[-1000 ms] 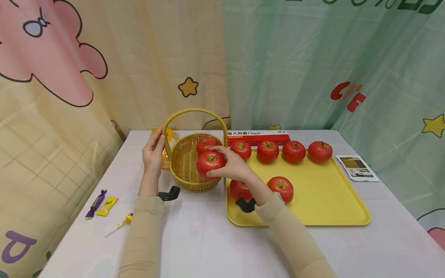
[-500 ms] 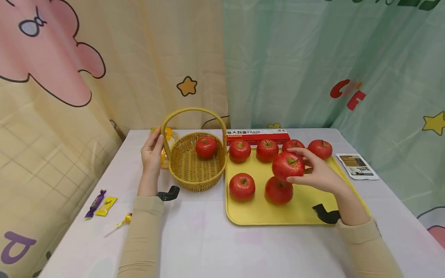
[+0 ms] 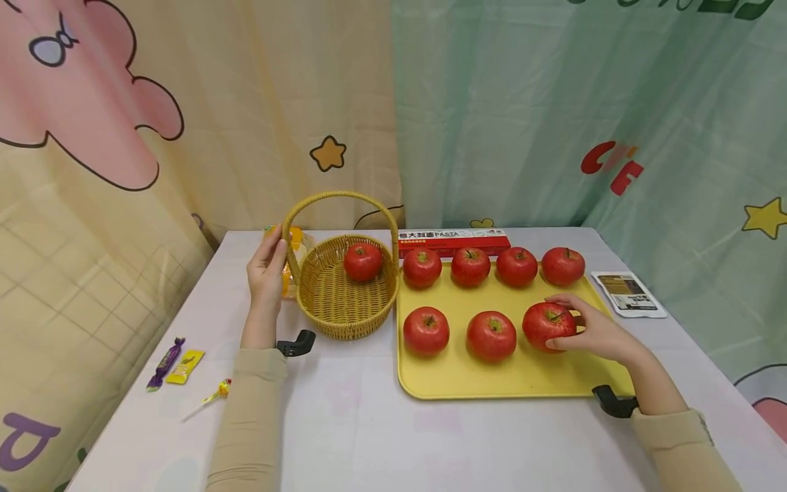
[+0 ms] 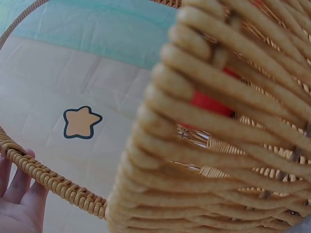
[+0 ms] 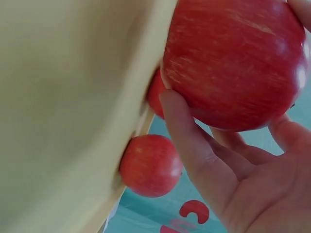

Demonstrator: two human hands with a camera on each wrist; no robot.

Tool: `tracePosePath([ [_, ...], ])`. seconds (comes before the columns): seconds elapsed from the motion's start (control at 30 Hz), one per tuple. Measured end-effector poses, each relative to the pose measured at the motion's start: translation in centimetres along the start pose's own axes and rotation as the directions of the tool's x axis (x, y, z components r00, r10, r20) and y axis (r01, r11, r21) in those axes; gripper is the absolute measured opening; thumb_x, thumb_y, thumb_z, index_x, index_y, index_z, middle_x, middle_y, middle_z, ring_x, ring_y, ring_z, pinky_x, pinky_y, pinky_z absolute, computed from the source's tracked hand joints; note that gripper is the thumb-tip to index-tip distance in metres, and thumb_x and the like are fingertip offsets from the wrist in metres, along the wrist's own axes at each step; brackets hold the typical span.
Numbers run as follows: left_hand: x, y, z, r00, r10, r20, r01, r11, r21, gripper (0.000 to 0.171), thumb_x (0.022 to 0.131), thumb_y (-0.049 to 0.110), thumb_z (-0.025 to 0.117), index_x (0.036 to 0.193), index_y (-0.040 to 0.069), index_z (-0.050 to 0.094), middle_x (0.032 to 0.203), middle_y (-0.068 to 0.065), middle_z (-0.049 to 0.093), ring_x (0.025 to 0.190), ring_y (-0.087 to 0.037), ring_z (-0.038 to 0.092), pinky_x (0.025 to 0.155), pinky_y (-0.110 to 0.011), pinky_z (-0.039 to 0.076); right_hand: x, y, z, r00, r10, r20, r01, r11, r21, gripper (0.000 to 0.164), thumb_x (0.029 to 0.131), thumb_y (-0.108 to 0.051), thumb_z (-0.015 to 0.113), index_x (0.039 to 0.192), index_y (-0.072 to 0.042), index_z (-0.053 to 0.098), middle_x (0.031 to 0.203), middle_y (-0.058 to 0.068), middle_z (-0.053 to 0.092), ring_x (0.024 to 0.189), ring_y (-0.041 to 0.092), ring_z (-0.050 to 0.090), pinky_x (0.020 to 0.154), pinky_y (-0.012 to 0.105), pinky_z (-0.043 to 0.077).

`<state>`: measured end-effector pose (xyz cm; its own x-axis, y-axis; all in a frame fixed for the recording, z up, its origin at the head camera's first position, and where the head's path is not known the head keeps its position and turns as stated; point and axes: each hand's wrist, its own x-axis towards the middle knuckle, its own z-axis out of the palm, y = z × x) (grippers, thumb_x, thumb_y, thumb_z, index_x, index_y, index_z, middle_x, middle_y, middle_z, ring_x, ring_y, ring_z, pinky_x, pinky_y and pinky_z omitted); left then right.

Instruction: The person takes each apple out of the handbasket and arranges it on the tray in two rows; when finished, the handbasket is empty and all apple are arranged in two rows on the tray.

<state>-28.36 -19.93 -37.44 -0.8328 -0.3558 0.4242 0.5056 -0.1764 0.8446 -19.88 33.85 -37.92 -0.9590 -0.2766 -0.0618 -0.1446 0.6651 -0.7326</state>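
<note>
My left hand [image 3: 266,270] holds the left side of the handle of a wicker basket [image 3: 347,330]. The left wrist view shows fingertips behind the handle [image 4: 63,187], close to the basket's woven wall. One red apple [image 3: 363,262] sits inside, toward the back right. On the right part of a yellow tray [image 3: 492,381], my right hand [image 3: 593,333] grips another red apple [image 3: 544,326], thumb in front and fingers over its far side. Close up, the right wrist view has this apple [image 5: 233,63] against the tray surface. Several more apples stand on the tray in two rows.
A red pasta box [image 3: 455,242] lies behind the tray, and a white packet [image 3: 628,294] at its right. An orange-and-clear package [image 3: 289,283] is partly hidden behind the left hand. Purple candy [image 3: 166,364], yellow candy [image 3: 185,367] and a lollipop [image 3: 221,391] lie front left.
My right hand has carried an apple from over the basket rightward and down to the tray, right of the front row. The left hand has stayed on the basket handle.
</note>
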Motion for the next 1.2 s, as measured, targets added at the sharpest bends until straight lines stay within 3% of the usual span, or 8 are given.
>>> tracePosePath([
  [0.5,-0.2,0.5,0.2,1.000,-0.013,0.005,0.013,1.000,0.004,0.033,0.094,0.014,0.056,0.126,0.009,0.061,0.113,0.002,0.062,0.109,-0.012,0.056,0.096,-0.022,0.044,0.1,0.8,-0.1,0.997,0.016,0.080,-0.016,1.000,0.006,0.076,0.075,-0.022,0.078,0.131,0.000,0.033,0.128,0.025,0.037,0.114,0.042,0.041,0.083,0.048,0.052],
  [0.7,-0.1,0.2,0.1,1.000,-0.001,-0.001,0.001,1.000,0.000,0.032,0.093,0.013,0.057,0.124,0.010,0.062,0.113,0.002,0.062,0.109,-0.013,0.056,0.095,-0.022,0.044,0.2,0.2,-0.9,0.988,0.032,0.150,-0.029,0.999,-0.017,0.085,0.075,-0.025,0.078,0.138,-0.001,0.026,0.133,0.028,0.034,0.117,0.046,0.038,0.085,0.051,0.050],
  [0.8,-0.1,0.2,0.0,1.000,-0.004,-0.002,0.004,1.000,0.006,0.032,0.093,0.014,0.057,0.124,0.010,0.062,0.112,0.002,0.063,0.109,-0.013,0.056,0.095,-0.022,0.045,0.3,-1.6,-1.5,0.991,-0.016,0.134,0.023,0.998,-0.052,0.088,0.078,-0.026,0.076,0.142,-0.002,0.022,0.137,0.030,0.031,0.120,0.049,0.034,0.089,0.059,0.045],
  [0.93,-0.1,0.3,-0.1,1.000,-0.013,-0.007,0.013,1.000,0.010,0.032,0.093,0.014,0.057,0.125,0.010,0.062,0.111,0.001,0.063,0.110,-0.014,0.056,0.095,-0.022,0.045,1.1,-5.6,-2.0,0.990,-0.127,0.056,0.131,0.990,-0.062,0.078,0.083,-0.027,0.072,0.142,-0.003,0.027,0.140,0.023,0.034,0.125,0.046,0.033,0.095,0.063,0.036],
  [1.07,-0.1,0.1,-0.2,1.000,-0.011,-0.010,0.011,1.000,0.003,0.032,0.093,0.013,0.057,0.125,0.009,0.062,0.110,0.001,0.063,0.108,-0.014,0.057,0.094,-0.022,0.045,2.4,-10.4,-1.5,0.975,-0.223,-0.012,0.223,0.975,-0.012,0.063,0.086,-0.025,0.069,0.139,-0.010,0.038,0.137,0.010,0.043,0.124,0.032,0.041,0.100,0.056,0.037],
  [1.2,-0.1,0.0,0.0,1.000,0.002,0.003,-0.002,1.000,-0.011,0.031,0.094,0.012,0.057,0.124,0.010,0.062,0.109,0.002,0.064,0.107,-0.014,0.058,0.093,-0.023,0.046,4.1,-14.7,-0.2,0.952,-0.302,-0.048,0.306,0.947,0.102,0.055,0.088,-0.023,0.068,0.137,-0.014,0.043,0.134,0.004,0.048,0.121,0.021,0.046,0.098,0.039,0.043],
])
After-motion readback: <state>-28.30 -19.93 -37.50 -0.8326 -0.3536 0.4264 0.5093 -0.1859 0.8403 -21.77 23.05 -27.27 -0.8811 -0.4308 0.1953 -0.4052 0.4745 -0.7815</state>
